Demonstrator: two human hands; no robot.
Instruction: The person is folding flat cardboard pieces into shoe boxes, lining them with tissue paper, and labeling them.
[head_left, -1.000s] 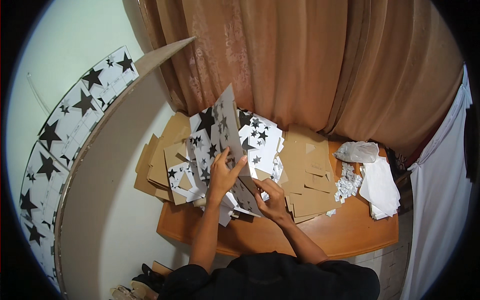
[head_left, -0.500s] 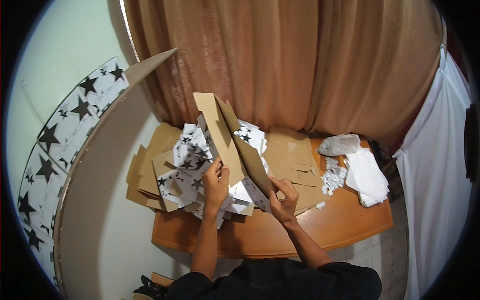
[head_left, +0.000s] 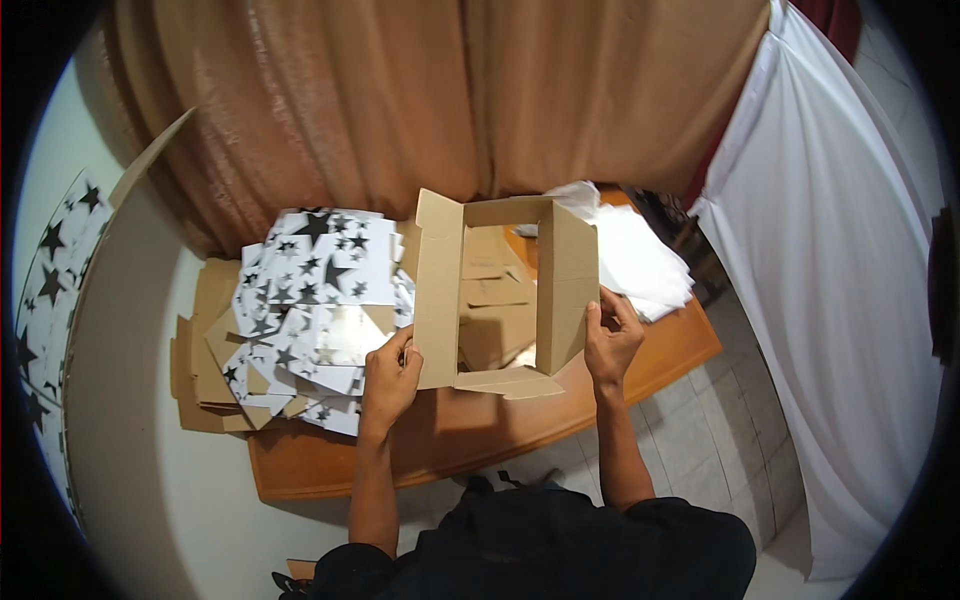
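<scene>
A brown cardboard box is held up above the table, spread into a rectangular frame. Through its open middle I see flat cardboard lying below. My left hand pinches the lower left edge of its left panel. On the right side, my right hand grips the outer edge of the right panel between thumb and fingers. Small flaps stick out along the box's near edge. Just left of the box lies a heap of white card pieces printed with black stars.
Flat brown cardboard pieces lie under the star cards on the wooden table. White sheets are stacked at the right, beside a clear plastic bag. A brown curtain hangs behind, a white cloth at the right.
The folded cardboard has opened out from a narrow, tilted shape into a rectangular frame. My hands have moved apart, and the view has shifted to the right.
</scene>
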